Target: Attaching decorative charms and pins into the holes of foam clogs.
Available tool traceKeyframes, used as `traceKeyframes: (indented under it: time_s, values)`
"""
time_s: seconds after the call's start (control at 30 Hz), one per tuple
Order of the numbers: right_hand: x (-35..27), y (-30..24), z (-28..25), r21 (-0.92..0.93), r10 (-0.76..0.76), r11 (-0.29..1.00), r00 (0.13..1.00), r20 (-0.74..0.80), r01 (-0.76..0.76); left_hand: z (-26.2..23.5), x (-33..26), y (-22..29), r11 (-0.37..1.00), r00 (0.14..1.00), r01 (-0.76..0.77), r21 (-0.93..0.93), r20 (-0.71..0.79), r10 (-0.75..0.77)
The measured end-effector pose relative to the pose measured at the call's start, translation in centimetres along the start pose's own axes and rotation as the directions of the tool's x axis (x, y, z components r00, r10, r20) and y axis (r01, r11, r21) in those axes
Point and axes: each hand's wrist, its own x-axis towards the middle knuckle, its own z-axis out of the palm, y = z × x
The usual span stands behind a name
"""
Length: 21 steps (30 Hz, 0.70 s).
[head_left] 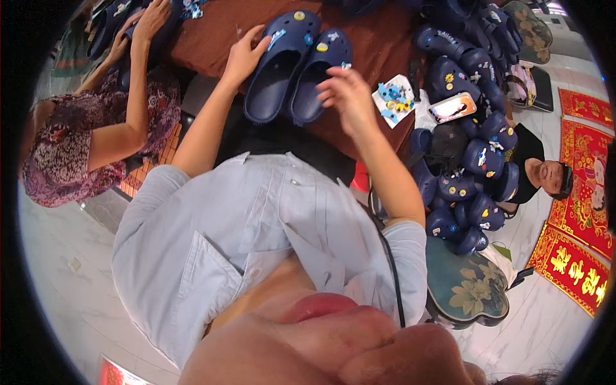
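Observation:
Two dark blue clogs [276, 80] lie side by side on the brown cloth in front of me, toes pointing away. The left clog carries a yellow round charm and a blue-and-white one; the right clog [330, 51] has charms on its toe and side. My left hand [246, 59] grips the outer edge of the left clog near its toe. Over the right clog's outer side hovers my right hand [348, 99], its fingers curved and apart, with nothing visible in them. A white sheet [399, 119] with blue and yellow charms lies just right of it.
Many decorated blue clogs [484, 157] are heaped at the right, with a phone [452, 108] among them. A patterned stool [465, 279] stands below the heap. At the left, another person's hands [151, 22] handle dark clogs. A person in a black cap [564, 183] is beyond the heap.

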Motion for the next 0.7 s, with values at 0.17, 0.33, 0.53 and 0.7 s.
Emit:
traceKeyframes:
  time_s: [0.17,0.33,0.53,0.7]
  values:
    - [2.9,-1.8,-5.4,-0.352,-0.231,0.927,0.938,-0.257,0.132,-1.0,0.2,0.2,0.970,0.970,-0.187,0.158,-0.125,0.207]
    - [6.5,1.1,-6.2,-0.603,-0.098,0.795,0.967,-0.236,-0.067,-1.9,-2.8,5.1,0.866,0.855,-0.488,0.108,-0.140,0.499]
    - [8.7,2.5,-4.3,-0.717,-0.133,0.685,0.946,-0.296,-0.128,-0.2,-7.5,7.1,0.739,0.796,-0.602,0.302,0.297,0.527]
    - [8.1,2.8,-4.2,-0.780,-0.224,0.623,0.944,-0.241,-0.052,2.5,-7.4,5.9,0.685,0.825,-0.565,0.460,0.339,0.453]
